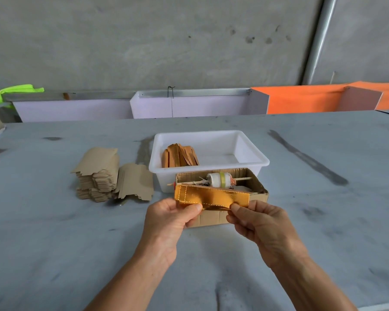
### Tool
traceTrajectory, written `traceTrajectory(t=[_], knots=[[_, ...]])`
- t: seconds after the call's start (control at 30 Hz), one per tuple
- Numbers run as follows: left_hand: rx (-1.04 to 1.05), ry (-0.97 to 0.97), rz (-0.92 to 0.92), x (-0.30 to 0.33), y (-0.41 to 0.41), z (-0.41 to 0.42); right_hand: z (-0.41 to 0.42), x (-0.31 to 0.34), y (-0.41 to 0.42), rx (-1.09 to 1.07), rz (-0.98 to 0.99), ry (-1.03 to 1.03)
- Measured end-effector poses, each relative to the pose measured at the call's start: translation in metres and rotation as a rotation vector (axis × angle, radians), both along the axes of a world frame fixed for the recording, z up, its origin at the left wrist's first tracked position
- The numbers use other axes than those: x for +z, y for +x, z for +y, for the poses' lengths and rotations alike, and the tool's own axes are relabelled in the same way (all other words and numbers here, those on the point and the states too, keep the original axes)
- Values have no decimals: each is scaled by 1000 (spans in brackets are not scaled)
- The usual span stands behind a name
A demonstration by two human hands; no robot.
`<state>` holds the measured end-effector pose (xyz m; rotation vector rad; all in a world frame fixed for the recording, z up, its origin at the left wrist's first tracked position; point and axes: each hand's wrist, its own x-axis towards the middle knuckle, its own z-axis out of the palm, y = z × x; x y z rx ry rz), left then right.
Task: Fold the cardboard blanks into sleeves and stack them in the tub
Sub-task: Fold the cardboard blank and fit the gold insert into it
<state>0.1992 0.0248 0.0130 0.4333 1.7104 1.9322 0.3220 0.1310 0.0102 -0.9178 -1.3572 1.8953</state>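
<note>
I hold a shiny gold cardboard blank (213,197) flat and lengthwise in front of me, partly folded along its lower edge. My left hand (173,215) pinches its left end with the thumb on top. My right hand (259,221) pinches its lower right edge. Behind it stands the white plastic tub (252,151), with several folded gold sleeves (180,155) leaning in its left part. A stack of brown cardboard blanks (99,173) lies to the tub's left.
A small open cardboard box (259,189) stands against the tub's front, with a spool of tape on a stick (219,179) across it. More flat blanks (136,185) lie beside the stack. Lilac and orange panels (301,99) line the grey table's (54,243) far edge.
</note>
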Motion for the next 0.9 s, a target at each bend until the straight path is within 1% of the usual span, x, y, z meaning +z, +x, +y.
traceTrajectory(t=[0.1,0.27,0.43,0.53,0.67,0.9], knots=[[3,0,-4,0,0,1,-2,-2,-3,-40,9,37],[-28,-19,-14,-2,-1,0,-2,-8,-5,-107,21,183],[-82,-39,-41,-7,-7,-4,-1,-10,-2,-50,-9,278],[-81,-31,-2,-8,-8,-5,3,-9,-2,-25,-14,223],[-51,-13,29,-11,-4,-4,2,-10,-5,-64,17,124],[10,132,79,-9,2,0,-5,-11,-9,-148,125,102]])
